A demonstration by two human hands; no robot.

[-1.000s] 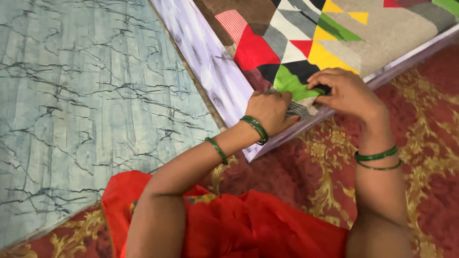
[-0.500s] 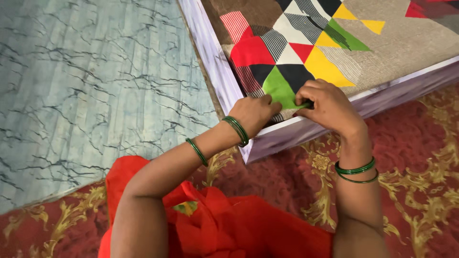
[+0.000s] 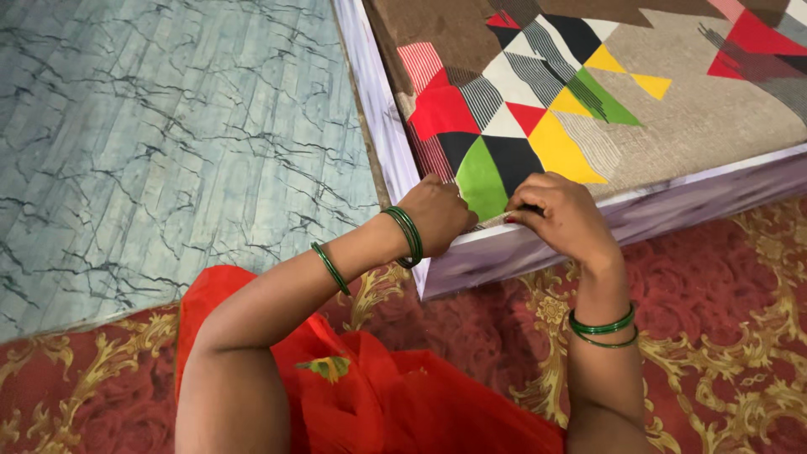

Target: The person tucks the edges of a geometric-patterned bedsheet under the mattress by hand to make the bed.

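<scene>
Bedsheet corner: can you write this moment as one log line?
left hand: pressing patterned bedsheet corner | right hand: pinching sheet edge | bed frame: pale purple | floor: red-gold carpet

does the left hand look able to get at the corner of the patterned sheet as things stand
Probably yes. The left hand already rests at the corner of the patterned sheet by the bed frame, with nothing between them; the right hand presses the sheet edge just beside it.

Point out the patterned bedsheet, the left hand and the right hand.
patterned bedsheet (image 3: 538, 92): head view, on its striped white triangle.
left hand (image 3: 439, 214): head view, on the back of the hand.
right hand (image 3: 561, 214): head view, on the knuckles.
</scene>
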